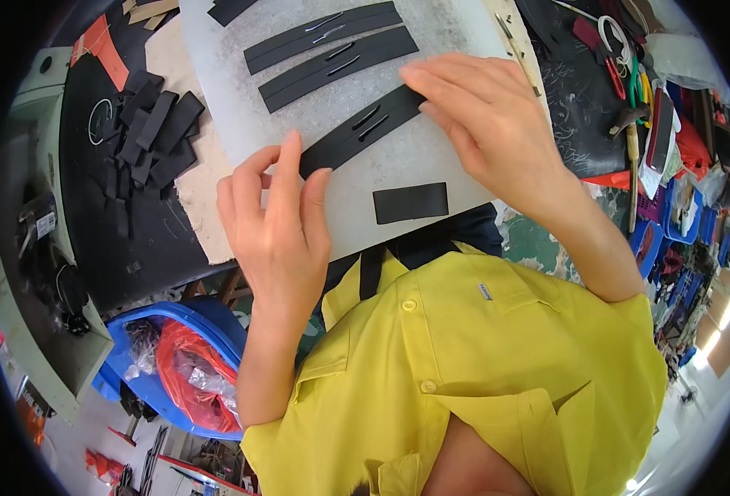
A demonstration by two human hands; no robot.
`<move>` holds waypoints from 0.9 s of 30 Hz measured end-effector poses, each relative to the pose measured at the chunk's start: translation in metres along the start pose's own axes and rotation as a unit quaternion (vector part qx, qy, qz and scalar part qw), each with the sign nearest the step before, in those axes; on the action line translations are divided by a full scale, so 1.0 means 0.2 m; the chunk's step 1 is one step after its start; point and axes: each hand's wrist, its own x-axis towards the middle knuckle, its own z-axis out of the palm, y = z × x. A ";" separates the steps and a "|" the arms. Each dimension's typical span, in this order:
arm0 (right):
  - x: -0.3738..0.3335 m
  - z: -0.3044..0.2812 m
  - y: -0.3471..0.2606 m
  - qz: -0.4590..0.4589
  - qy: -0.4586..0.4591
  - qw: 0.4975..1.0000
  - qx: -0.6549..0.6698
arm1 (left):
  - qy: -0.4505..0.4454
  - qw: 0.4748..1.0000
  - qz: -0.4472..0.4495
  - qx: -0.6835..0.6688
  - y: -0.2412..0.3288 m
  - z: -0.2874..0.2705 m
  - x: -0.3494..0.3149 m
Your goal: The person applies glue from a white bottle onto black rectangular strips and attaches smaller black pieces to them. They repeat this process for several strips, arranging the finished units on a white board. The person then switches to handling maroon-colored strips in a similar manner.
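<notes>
A black flat strip (340,146) with two short slits near its middle slants between my hands over the pale board (348,223). Its lower left end is pinched between the thumb and fingertips of my left hand (274,211). My right hand (497,124) grips the upper right end, its fingers covering that tip. Beyond lie two similar strips, a nearer slit strip (299,85) and a farther slit strip (278,54), roughly parallel. Closer to me, a short plain black piece (410,203) rests on the board, apart from both hands.
Left of the board, short black pieces (151,132) are heaped on the dark table (125,264). A blue bin (179,310) holding red and clear plastic stands below at the left. A thin pointed tool (518,54) lies along the board's right edge. Pliers and a hammer (632,132) lie at the far right.
</notes>
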 end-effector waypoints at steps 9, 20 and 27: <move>0.03 -0.08 -0.04 0.147 -0.056 0.975 0.160 | 0.023 0.996 -0.019 -0.080 -0.01 0.02 0.04; -0.03 -0.03 -0.13 0.066 -0.037 0.994 0.074 | 0.096 0.980 0.051 -0.164 0.07 0.16 0.13; -0.09 -0.01 -0.08 0.011 -0.057 0.992 0.113 | 0.013 0.981 0.115 -0.157 0.00 0.12 0.10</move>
